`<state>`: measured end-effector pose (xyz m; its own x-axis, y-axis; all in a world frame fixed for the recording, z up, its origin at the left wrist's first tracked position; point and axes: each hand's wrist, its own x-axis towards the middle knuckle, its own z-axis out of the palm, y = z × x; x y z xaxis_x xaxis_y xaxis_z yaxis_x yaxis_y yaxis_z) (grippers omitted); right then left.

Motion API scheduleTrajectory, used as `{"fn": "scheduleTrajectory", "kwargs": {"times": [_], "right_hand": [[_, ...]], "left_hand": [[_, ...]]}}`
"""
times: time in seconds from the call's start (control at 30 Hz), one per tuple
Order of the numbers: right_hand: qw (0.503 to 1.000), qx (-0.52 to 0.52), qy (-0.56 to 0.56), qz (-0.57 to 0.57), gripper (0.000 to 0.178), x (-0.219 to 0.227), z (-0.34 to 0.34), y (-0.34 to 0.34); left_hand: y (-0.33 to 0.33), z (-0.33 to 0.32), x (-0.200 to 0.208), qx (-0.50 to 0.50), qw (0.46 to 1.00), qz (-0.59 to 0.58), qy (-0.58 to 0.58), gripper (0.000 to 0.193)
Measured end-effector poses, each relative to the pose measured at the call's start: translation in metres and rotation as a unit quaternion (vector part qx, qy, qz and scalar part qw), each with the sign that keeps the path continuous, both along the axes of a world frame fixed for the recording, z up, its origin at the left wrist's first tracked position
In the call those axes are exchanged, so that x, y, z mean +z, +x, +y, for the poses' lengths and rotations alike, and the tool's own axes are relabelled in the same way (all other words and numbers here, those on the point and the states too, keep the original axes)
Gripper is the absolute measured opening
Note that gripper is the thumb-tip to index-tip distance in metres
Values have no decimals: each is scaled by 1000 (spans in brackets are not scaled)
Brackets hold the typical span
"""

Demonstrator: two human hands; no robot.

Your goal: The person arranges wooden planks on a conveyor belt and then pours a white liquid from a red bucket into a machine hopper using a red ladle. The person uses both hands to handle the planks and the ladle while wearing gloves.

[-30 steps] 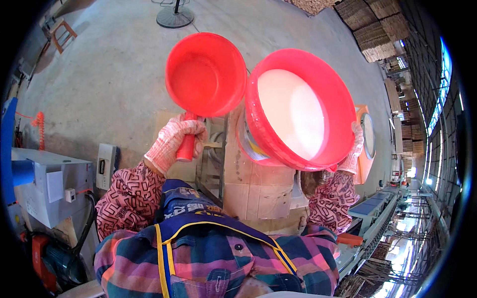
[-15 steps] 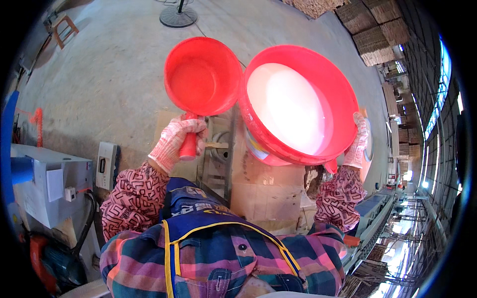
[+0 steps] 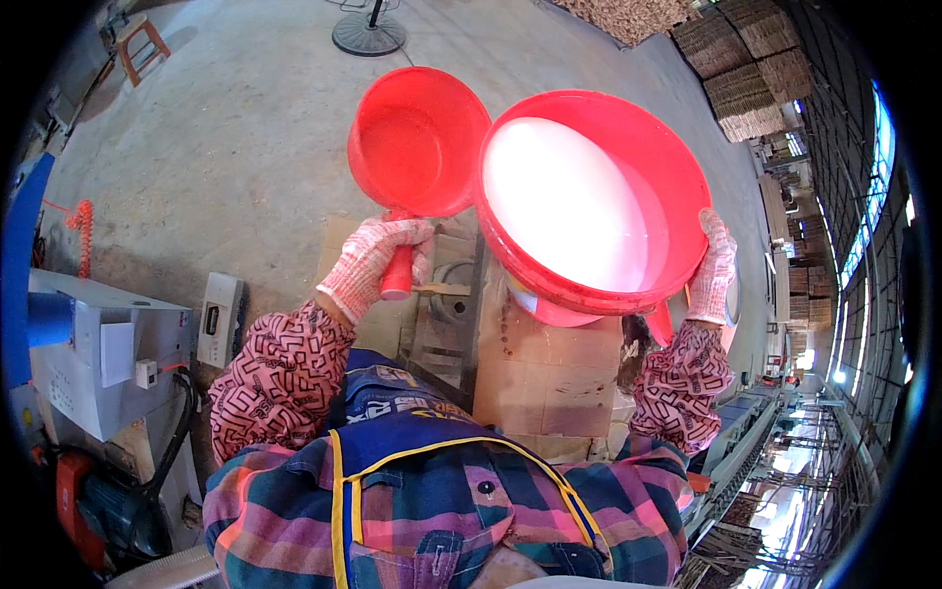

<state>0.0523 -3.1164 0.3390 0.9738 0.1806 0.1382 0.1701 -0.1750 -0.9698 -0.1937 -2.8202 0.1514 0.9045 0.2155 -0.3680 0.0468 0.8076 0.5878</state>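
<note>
My left hand (image 3: 373,263), in a pale knitted glove, is closed around the handle of a red plastic dipper (image 3: 417,142). The dipper's bowl faces up, and no liquid can be made out in it. Its right side meets the left rim of a larger red basin (image 3: 677,172); whether they touch, I cannot tell. White liquid (image 3: 569,206) lies in the basin, which is tilted left, so the liquid gathers toward that rim. My gloved right hand (image 3: 718,265) grips the basin's right rim. Under the basin, part of another reddish container (image 3: 554,312) shows.
Below the basin are cardboard (image 3: 545,378) and a metal frame (image 3: 442,334). A grey machine cabinet (image 3: 118,344) and a green motor (image 3: 123,510) stand at left. Farther off are a fan base (image 3: 369,34), a wooden stool (image 3: 142,49) and stacked boards (image 3: 741,69).
The basin leans more to the left, and its white liquid has shifted toward the upper left rim. The whole view has shifted slightly. Both hands keep their hold.
</note>
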Motion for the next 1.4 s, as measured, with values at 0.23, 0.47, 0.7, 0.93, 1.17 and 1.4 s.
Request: {"fn": "scheduleTrajectory", "kwargs": {"times": [0.23, 0.47, 0.7, 0.93, 1.17, 1.4], "right_hand": [[999, -35, -3, -29, 39, 1, -8, -1], [997, -63, -42, -5, 47, 6, -15, 1], [998, -55, 11, 3, 43, 9, -4, -6], [996, -93, 0, 0, 46, 12, -3, -6], [998, -63, 12, 7, 44, 12, -11, -2], [992, -63, -113, 10, 52, 19, -31, 7]], "left_hand": [[4, -8, 2, -23, 999, -20, -16, 15], [3, -12, 7, -34, 999, -4, -35, 13], [2, -14, 10, -21, 999, 20, -43, 13], [0, -11, 23, -40, 998, 12, -43, 12], [13, -6, 16, -75, 993, 36, -78, 9], [18, 0, 15, -116, 988, 47, -94, 7]]}}
